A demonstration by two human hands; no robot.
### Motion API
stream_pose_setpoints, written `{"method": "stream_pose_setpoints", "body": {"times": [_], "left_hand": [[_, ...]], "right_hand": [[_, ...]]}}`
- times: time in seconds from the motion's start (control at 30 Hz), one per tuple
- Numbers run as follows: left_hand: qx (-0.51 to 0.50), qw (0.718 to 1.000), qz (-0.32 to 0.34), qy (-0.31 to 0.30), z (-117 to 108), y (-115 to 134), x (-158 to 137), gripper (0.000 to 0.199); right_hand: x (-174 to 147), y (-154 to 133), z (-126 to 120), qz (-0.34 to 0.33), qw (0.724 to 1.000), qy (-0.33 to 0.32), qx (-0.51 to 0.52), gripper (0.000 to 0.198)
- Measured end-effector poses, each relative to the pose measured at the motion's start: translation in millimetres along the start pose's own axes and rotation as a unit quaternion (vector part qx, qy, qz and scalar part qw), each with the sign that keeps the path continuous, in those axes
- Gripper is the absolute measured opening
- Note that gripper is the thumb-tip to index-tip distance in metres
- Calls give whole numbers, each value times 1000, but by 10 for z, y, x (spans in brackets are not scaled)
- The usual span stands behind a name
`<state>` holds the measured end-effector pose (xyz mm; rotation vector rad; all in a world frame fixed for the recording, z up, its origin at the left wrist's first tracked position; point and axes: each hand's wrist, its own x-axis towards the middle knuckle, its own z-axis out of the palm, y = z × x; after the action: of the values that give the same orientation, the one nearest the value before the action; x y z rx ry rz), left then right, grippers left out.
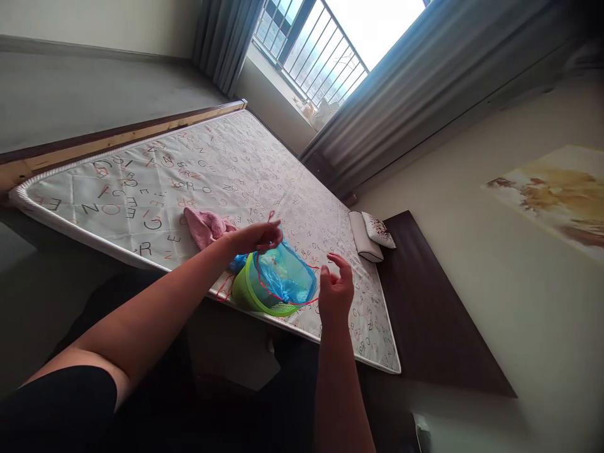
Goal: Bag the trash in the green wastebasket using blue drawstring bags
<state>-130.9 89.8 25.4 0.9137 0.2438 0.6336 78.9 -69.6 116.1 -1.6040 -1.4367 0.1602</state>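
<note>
A lime-green mesh wastebasket (246,290) stands tilted in view near the mattress edge. It is lined with a blue plastic trash bag (298,274), which has a red drawstring (276,297) around its mouth. At the bag's far-left rim, my left hand (264,238) has its fingers closed, and a small red loop of drawstring sticks up beyond them. My right hand (337,282) is to the right of the basket, with thumb and index apart and the other fingers curled. Drawstring stretches from the bag to this hand; the exact grip is hidden.
The basket is on a letter-printed mattress (207,163). A pink cloth (207,228) lies left of it, beside more blue plastic (238,263). Pillows (365,236) rest by the dark headboard (438,302). A wooden bed rail (123,138) borders the far-left side.
</note>
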Motion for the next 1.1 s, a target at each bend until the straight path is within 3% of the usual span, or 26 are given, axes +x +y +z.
{"method": "stream_pose_setpoints", "body": {"times": [0.13,0.23,0.3,0.37,0.5,0.57,0.63,0.7,0.77,0.83,0.9,1.1], "left_hand": [[121,972,-126,-156,319,12,-51,56],[142,948,-186,-216,484,21,-58,53],[139,944,-194,-227,516,46,-65,51],[134,946,-186,-229,501,93,-88,48],[103,962,-131,-216,416,187,-165,40],[60,981,-50,-179,382,198,-178,36],[-4,992,52,-113,374,176,-149,34],[-44,989,140,-26,401,129,-81,30],[-43,981,184,49,462,63,3,29],[-22,980,186,65,542,-14,79,36],[-7,986,163,41,623,-97,134,49],[43,995,90,25,763,-295,212,59]], "right_hand": [[89,-191,168,-79,984,-156,-16,56],[186,-254,237,-139,946,-287,-66,70],[243,-255,238,-156,922,-343,-89,62],[281,-231,200,-137,916,-363,-105,44],[312,-131,65,-83,941,-307,-113,19],[317,-64,21,-49,968,-234,-80,17],[317,-5,20,30,989,-141,10,19],[305,26,65,133,978,-75,141,27],[282,15,132,201,946,-54,247,33],[261,-27,190,216,930,-60,291,34],[258,-73,216,206,931,-58,296,35],[338,-74,160,148,966,-93,193,40]]}}
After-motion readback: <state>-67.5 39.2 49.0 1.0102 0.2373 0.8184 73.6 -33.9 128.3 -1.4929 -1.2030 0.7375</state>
